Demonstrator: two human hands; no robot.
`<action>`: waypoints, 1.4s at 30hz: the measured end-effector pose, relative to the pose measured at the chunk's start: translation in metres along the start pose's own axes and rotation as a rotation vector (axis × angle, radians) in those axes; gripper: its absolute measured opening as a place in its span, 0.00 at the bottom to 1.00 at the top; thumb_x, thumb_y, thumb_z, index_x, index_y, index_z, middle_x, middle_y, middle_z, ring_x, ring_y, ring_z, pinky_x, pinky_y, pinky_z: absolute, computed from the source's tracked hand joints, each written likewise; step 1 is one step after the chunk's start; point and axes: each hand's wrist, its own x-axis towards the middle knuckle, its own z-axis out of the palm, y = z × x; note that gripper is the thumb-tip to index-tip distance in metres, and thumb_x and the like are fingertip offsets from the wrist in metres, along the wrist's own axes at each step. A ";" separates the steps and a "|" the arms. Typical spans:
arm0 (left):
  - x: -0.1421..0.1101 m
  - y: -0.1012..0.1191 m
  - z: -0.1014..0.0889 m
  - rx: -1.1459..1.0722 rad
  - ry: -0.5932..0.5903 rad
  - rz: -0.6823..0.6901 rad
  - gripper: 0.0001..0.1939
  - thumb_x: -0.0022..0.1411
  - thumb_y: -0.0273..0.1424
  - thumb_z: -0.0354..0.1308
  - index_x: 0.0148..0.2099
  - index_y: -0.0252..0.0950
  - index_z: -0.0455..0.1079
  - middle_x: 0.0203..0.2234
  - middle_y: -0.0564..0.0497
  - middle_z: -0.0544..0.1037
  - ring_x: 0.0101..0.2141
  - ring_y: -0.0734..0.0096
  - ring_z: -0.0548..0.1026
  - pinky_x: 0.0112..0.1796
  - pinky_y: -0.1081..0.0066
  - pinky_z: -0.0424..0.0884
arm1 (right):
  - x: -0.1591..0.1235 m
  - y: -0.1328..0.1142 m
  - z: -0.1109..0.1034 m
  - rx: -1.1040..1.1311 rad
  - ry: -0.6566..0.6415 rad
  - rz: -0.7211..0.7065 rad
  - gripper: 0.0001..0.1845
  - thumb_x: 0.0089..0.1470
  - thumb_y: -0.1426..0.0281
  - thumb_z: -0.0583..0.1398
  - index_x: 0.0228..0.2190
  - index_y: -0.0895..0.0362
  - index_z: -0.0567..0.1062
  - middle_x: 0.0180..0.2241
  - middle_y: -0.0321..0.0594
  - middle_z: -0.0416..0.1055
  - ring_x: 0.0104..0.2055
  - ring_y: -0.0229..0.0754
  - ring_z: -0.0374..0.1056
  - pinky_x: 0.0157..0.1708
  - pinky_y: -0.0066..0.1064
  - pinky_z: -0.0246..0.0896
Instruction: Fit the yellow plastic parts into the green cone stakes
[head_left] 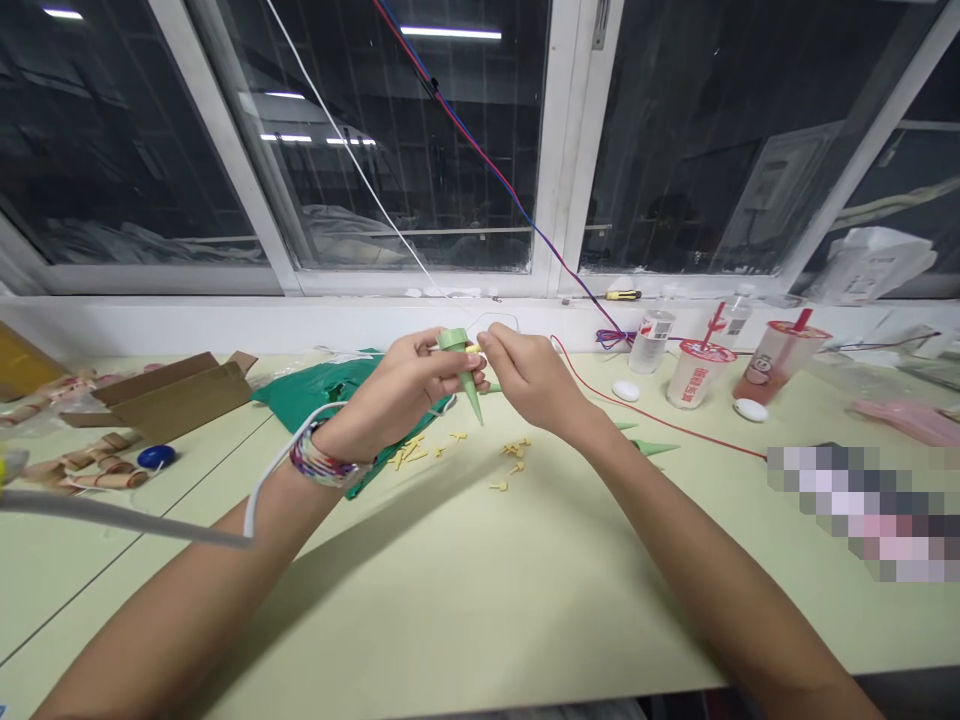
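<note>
My left hand point(409, 385) is closed around a green plastic spike point(471, 398), its wide cap up and its pointed tip slanting down. Pinched in my right hand point(521, 375) is a small yellow piece point(472, 349), which meets the side of the spike just below its cap. Both hands are raised above the table. Beneath them lie small yellow plastic pieces in two loose groups, one with a yellow piece point(517, 467) at its near side. More green spikes point(654, 447) rest on the table behind my right forearm, partly hidden by it.
A green plastic bag point(322, 392) lies behind my left hand, next to a cardboard box point(176, 395). Drink cups point(697, 378) and a clear bottle point(651, 340) stand at the back right. A red wire point(675, 425) crosses the table, and a grey-white cable point(135, 512) hangs at left.
</note>
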 end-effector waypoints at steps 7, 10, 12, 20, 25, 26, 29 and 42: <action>0.004 0.001 -0.002 -0.274 -0.118 -0.207 0.09 0.51 0.30 0.75 0.31 0.35 0.77 0.28 0.50 0.78 0.32 0.68 0.78 0.43 0.64 0.78 | -0.002 -0.001 -0.004 -0.024 -0.068 -0.025 0.16 0.74 0.61 0.48 0.31 0.51 0.59 0.25 0.33 0.64 0.27 0.40 0.58 0.31 0.32 0.47; -0.001 0.000 0.002 -0.059 -0.033 -0.053 0.11 0.51 0.30 0.76 0.34 0.36 0.76 0.30 0.51 0.79 0.34 0.65 0.79 0.42 0.64 0.77 | 0.001 -0.001 0.003 0.190 -0.062 0.111 0.18 0.73 0.62 0.49 0.29 0.52 0.61 0.25 0.34 0.65 0.29 0.40 0.63 0.32 0.30 0.53; -0.004 -0.005 0.005 0.173 0.099 0.087 0.11 0.53 0.30 0.74 0.35 0.36 0.74 0.30 0.51 0.79 0.34 0.65 0.79 0.39 0.65 0.76 | 0.003 0.000 0.007 0.340 -0.070 0.251 0.19 0.72 0.62 0.50 0.26 0.52 0.61 0.24 0.34 0.62 0.28 0.39 0.61 0.29 0.30 0.52; 0.000 -0.009 0.004 0.341 0.173 0.178 0.13 0.56 0.35 0.73 0.38 0.37 0.74 0.32 0.50 0.81 0.36 0.61 0.81 0.40 0.63 0.78 | 0.005 0.005 0.006 0.406 -0.088 0.347 0.21 0.71 0.60 0.51 0.25 0.52 0.58 0.21 0.30 0.55 0.22 0.36 0.52 0.26 0.30 0.47; 0.004 0.003 -0.004 -0.028 -0.086 -0.145 0.17 0.49 0.39 0.78 0.33 0.35 0.77 0.32 0.46 0.82 0.37 0.57 0.83 0.44 0.57 0.81 | 0.000 0.001 0.005 -0.066 -0.043 0.046 0.15 0.73 0.62 0.49 0.31 0.52 0.61 0.25 0.33 0.66 0.28 0.40 0.59 0.31 0.32 0.45; 0.004 0.003 -0.004 -0.045 -0.098 -0.155 0.17 0.49 0.39 0.78 0.32 0.35 0.77 0.31 0.46 0.81 0.36 0.58 0.82 0.43 0.58 0.81 | 0.000 0.001 0.006 -0.102 -0.047 0.046 0.15 0.73 0.63 0.49 0.31 0.52 0.61 0.25 0.34 0.66 0.27 0.40 0.59 0.31 0.32 0.45; 0.003 -0.001 -0.002 0.011 -0.029 -0.077 0.16 0.50 0.38 0.77 0.32 0.36 0.76 0.28 0.49 0.79 0.34 0.61 0.81 0.40 0.62 0.80 | 0.001 0.004 0.010 -0.058 -0.043 0.110 0.17 0.73 0.62 0.49 0.30 0.52 0.63 0.26 0.35 0.68 0.28 0.40 0.61 0.31 0.32 0.47; -0.004 0.000 0.002 0.473 0.181 0.209 0.14 0.58 0.37 0.72 0.43 0.37 0.76 0.33 0.48 0.83 0.37 0.59 0.82 0.38 0.64 0.78 | 0.008 0.016 0.017 0.531 -0.065 0.370 0.31 0.63 0.40 0.57 0.24 0.51 0.59 0.19 0.30 0.51 0.21 0.36 0.50 0.20 0.30 0.46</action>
